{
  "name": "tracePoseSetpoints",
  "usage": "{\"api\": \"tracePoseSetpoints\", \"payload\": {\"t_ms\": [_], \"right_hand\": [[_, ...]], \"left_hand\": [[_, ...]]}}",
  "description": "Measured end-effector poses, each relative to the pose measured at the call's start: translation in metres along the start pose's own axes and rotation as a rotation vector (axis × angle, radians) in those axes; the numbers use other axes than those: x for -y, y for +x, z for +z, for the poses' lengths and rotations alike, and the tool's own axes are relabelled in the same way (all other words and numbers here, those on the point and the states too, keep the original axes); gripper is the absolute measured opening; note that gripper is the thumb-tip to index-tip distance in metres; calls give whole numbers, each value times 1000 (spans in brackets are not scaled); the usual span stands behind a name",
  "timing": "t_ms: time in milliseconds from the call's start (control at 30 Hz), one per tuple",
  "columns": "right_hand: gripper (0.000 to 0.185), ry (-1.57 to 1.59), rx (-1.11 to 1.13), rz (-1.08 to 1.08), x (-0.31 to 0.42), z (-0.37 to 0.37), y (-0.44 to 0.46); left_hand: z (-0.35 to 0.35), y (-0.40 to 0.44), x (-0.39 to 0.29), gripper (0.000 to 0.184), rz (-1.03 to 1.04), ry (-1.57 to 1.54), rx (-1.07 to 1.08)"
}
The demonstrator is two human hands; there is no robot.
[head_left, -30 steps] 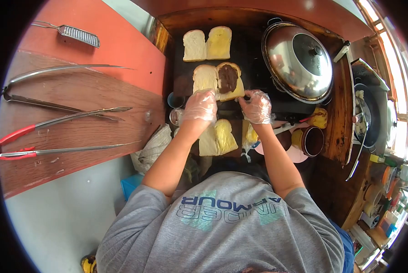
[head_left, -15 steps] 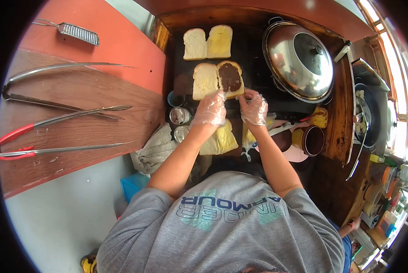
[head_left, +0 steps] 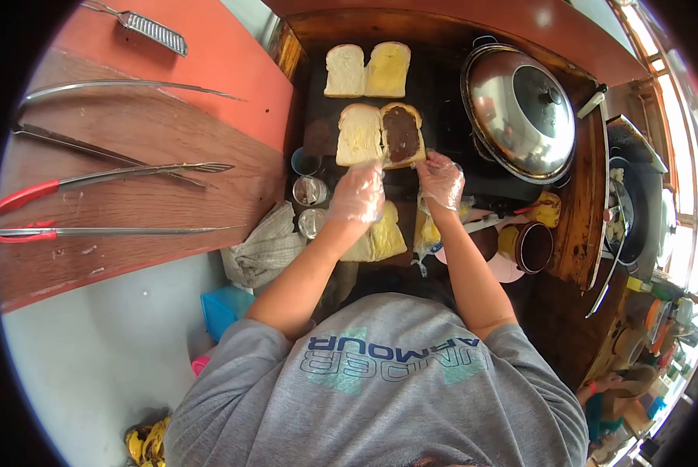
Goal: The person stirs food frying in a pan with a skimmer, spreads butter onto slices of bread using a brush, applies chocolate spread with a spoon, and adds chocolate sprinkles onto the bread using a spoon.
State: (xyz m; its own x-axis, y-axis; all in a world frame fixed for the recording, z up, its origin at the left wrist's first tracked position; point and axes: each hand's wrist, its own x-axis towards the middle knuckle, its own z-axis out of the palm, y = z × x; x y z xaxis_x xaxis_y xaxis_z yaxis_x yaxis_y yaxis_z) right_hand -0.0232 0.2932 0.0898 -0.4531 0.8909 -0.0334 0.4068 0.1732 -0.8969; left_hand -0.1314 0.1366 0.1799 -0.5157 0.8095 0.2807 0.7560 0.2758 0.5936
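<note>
A bread slice with dark chocolate-looking spread (head_left: 402, 132) lies on the dark flat surface, side by side with a pale slice (head_left: 360, 136). My left hand (head_left: 358, 193), in a clear plastic glove, is closed at the near edge where the two slices meet. My right hand (head_left: 442, 180), gloved likewise, pinches the near right corner of the chocolate slice. Beyond them lie a plain slice (head_left: 345, 71) and one with yellow spread (head_left: 388, 70). Closer to my body, partly behind my left hand, is more yellow-spread bread (head_left: 386, 233).
A lidded metal pan (head_left: 512, 113) stands at right, near an open jar (head_left: 533, 247). Tongs (head_left: 123, 173) and a grater (head_left: 154, 31) rest on the left board. Small glass jars (head_left: 310, 191) and a cloth (head_left: 263, 249) sit left of my arm. Another person (head_left: 607, 405) is at far right.
The camera view has shifted slightly, so the surroundings sit a little differently. My hands stay at the near edge of the chocolate slice, which looks straighter beside the pale one now.
</note>
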Motion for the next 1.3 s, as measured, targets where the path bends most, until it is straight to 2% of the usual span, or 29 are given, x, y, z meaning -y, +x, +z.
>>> {"api": "tracePoseSetpoints", "payload": {"t_ms": [67, 200, 267, 300, 367, 433, 467, 500, 600, 633, 700, 733, 800, 1033, 1100, 1167, 1233, 1267, 1300], "right_hand": [[35, 61, 31, 29, -1, 1, 0], [35, 173, 64, 89, -15, 6, 4], [35, 323, 93, 219, -7, 4, 3], [35, 321, 96, 219, -9, 5, 3], [35, 246, 85, 259, -20, 8, 11], [35, 284, 98, 248, -29, 11, 16], [36, 326, 113, 242, -32, 12, 14], [36, 325, 112, 244, -35, 11, 12], [33, 388, 179, 346, -15, 3, 11], [32, 423, 183, 392, -9, 3, 10], [31, 455, 184, 434, -6, 3, 12], [30, 484, 174, 457, -6, 5, 13], [29, 515, 167, 483, -7, 8, 13], [29, 699, 182, 547, 1, 18, 18], [27, 707, 179, 560, 3, 15, 18], [25, 849, 170, 549, 1, 8, 17], [23, 697, 206, 628, -9, -3, 8], [23, 788, 246, 530, -10, -20, -10], [24, 715, 324, 460, -16, -43, -25]], "left_hand": [[-17, -6, -7, 8, -203, 16, 236], [-29, -3, -4, 10, -204, 32, 130], [-9, 1, 1, 12, -174, 43, 74], [3, -2, 6, 14, -143, 54, 19], [15, -19, 8, 9, -153, 29, 10], [9, -31, 8, 7, -251, 9, 141], [8, -33, 14, 5, -166, 49, 97], [11, -31, 16, 5, -167, 48, 100], [28, -15, 6, 20, -863, -981, 103], [40, -12, 11, 20, -946, -1171, 143], [55, -7, 7, 17, -1089, -1325, 208], [57, -5, 3, 17, -1087, -1327, 209], [56, -5, -2, 14, -1207, -1390, 235], [41, -29, 0, 13, -1264, -1507, 225], [30, -47, -2, 13, -1207, -1557, 252], [18, -75, 0, 17, -1187, -1496, 199], [11, -99, -6, 21, -1157, -1360, 82], [9, -105, -10, 23, -1163, -1275, 41], [9, -104, -18, 25, -1178, -1207, 50]]}}
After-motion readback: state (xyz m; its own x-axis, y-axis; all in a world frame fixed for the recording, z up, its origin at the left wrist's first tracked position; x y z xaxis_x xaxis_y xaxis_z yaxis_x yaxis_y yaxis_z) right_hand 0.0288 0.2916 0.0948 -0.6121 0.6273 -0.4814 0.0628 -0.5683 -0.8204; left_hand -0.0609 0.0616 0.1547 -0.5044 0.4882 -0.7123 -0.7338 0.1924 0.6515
